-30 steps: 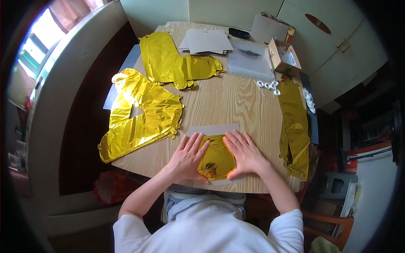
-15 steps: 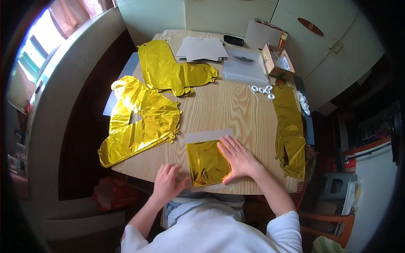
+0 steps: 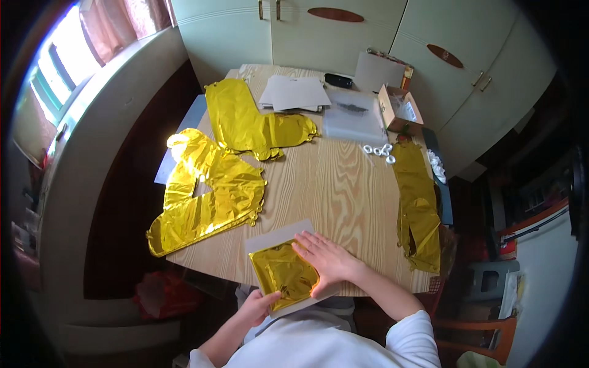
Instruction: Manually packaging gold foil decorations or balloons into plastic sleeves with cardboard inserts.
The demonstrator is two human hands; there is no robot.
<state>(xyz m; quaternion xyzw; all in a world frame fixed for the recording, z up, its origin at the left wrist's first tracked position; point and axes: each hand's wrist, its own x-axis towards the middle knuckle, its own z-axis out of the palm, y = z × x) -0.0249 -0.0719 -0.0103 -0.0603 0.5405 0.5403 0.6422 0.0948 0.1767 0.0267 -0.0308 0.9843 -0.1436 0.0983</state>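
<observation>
A gold foil balloon (image 3: 283, 275), folded into a flat square, lies on a pale grey card (image 3: 279, 236) at the table's near edge. The card shows as a strip along the far and near sides of the foil. My left hand (image 3: 256, 306) pinches the near left corner, its thumb on top of the foil and its fingers hidden beneath the card. My right hand (image 3: 325, 260) lies flat with fingers stretched out over the right side of the foil, pressing it to the card. The card is tilted and partly overhangs the edge.
Unfolded gold foil balloons lie at the left (image 3: 211, 205), the far left (image 3: 245, 119) and the right (image 3: 417, 205) of the table. Behind are stacked grey cards (image 3: 297, 92), clear plastic bags (image 3: 353, 119), white rings (image 3: 380, 150), a small box (image 3: 399, 107) and a black case (image 3: 338, 80).
The card with the folded foil has slid toward me and left, turning askew. My left hand has closed on its near left corner; my right hand has moved along with the foil.
</observation>
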